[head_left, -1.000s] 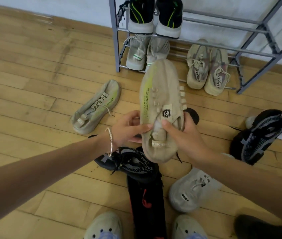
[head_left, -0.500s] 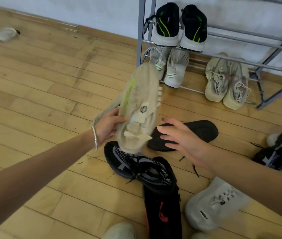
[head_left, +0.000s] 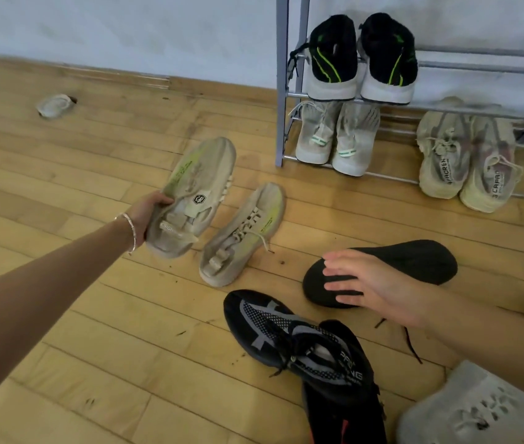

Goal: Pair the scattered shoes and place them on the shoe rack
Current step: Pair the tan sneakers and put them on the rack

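My left hand point(head_left: 147, 216) grips a beige shoe with a green stripe point(head_left: 192, 197) by its heel, low over the floor. Its match point(head_left: 243, 233) lies on the floor just to the right of it. My right hand point(head_left: 360, 280) hovers with straight fingers over the sole of an overturned black shoe point(head_left: 414, 261). A black and grey shoe point(head_left: 286, 334) lies nearer me. The grey metal shoe rack point(head_left: 281, 91) stands at the back right with three pairs: black and green point(head_left: 363, 59), pale grey point(head_left: 334, 136), beige point(head_left: 469, 158).
A white shoe point(head_left: 478, 408) lies at the bottom right corner. A small pale shoe point(head_left: 54, 105) sits far left by the wall. A black and red item point(head_left: 344, 415) lies under the black and grey shoe. Bare wooden floor spreads to the left.
My left hand has carried the beige shoe down and left, next to its match on the floor. My right hand let go of it and moved right over the black sole.
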`<state>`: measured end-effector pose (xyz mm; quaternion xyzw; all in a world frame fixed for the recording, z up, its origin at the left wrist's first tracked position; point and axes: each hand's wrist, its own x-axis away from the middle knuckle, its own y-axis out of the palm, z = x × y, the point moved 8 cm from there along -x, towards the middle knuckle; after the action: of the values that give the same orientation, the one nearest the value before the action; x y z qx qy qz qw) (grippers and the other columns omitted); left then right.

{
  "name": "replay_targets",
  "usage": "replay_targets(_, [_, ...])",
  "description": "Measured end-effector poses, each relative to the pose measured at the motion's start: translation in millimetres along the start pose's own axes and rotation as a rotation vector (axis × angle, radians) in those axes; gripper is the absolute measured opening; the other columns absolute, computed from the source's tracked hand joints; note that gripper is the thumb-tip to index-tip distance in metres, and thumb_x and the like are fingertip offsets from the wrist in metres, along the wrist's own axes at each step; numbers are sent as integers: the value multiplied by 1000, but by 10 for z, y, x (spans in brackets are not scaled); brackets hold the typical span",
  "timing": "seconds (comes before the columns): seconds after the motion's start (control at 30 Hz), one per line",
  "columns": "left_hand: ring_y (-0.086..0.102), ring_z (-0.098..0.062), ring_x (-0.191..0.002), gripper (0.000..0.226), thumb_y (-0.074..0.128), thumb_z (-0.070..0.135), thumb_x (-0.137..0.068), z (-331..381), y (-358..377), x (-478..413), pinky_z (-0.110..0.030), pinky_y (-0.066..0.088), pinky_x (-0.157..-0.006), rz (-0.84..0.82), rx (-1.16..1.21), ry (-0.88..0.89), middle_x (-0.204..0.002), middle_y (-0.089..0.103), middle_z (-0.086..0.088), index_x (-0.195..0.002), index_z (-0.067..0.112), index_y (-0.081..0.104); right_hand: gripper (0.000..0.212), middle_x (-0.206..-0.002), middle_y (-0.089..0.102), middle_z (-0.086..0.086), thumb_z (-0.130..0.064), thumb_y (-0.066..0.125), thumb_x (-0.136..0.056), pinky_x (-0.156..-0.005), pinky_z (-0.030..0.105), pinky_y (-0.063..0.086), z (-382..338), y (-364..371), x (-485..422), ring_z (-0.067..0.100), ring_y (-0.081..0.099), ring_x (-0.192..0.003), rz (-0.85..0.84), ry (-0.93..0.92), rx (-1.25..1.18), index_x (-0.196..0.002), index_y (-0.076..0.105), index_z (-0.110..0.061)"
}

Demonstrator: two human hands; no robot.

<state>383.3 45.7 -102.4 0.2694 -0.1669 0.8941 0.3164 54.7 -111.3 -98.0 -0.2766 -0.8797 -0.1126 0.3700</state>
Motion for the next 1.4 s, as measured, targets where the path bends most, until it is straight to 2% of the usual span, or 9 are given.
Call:
replay_targets(0.23, [71,-19,-62,24,43,25,-89,-351,305,-277,-36,47,-75,-149,125,-192,-73,74,-5,-96,10,61,11,-118,62,7,-26,58,-91,-93,36,49,-27,99,-299,23,62,-108,-43,69,-71,-102,56,-24])
replay_targets(0.47, [71,-19,-64,27,46,26,-89,-572,735,-287,-35,47,-73,-279,112,-271,-77,74,-6,-98,7,62,5,-114,64,5,-28,56,-93,-87,31,51,257,43,-493,21,64,-101,-68,141,-98,-97,55,-27])
replay_targets(0.6, [71,-20,-70,29,56,26,-75,-580,1055,-208,-28,56,-64,-405,200,-258,-84,74,-7,-86,7,75,27,-119,62,3,-24,53,-94,-87,30,51,361,178,-644,18,63,-100,-111,135,-144,-121,53,-20])
replay_targets(0.73, [69,-23,-84,36,51,27,-85,-486,1226,-199,-32,54,-76,-460,71,-200,-101,71,-8,-115,8,59,32,-116,60,9,-17,55,-94,-71,28,53,362,405,-732,19,64,-87,-116,151,-282,-124,47,-14])
replay_targets(0.83, [70,-22,-77,35,50,26,-84,-470,1273,-144,-30,57,-68,-481,51,-185,-91,73,-6,-113,9,56,35,-109,59,10,-8,56,-90,-63,27,51,444,575,-764,18,63,-80,-88,202,-499,-123,43,-11])
replay_targets(0.97, [70,-18,-68,28,42,20,-91,-487,1292,-94,-24,56,-58,-456,57,-145,-81,75,-4,-112,7,54,19,-79,61,0,-4,57,-85,-70,26,45,488,789,-707,13,61,-75,-171,234,-558,-99,51,-14])
replay_targets(1.13, [71,-17,-73,44,54,25,-78,-305,1317,83,-24,56,-60,-478,52,-50,-86,75,-1,-119,8,52,17,-72,56,-1,-1,57,-84,-74,26,41,467,753,-666,11,54,-69,-131,257,-707,-76,56,-16])
replay_targets(1.27, [70,-19,-81,69,68,34,-65,-95,1383,269,-27,56,-66,-464,25,15,-95,74,-4,-126,5,50,11,-84,54,-2,-6,58,-83,-87,36,38,417,634,-667,14,53,-85,-111,238,-739,-80,55,-16])
replay_targets(1.4, [71,-23,-80,54,55,29,-79,-49,1606,560,-29,57,-63,-470,121,14,-97,73,-8,-126,4,48,29,-103,59,8,5,57,-82,-87,43,49,179,303,-569,24,56,-99,-27,87,-792,-103,53,-14])
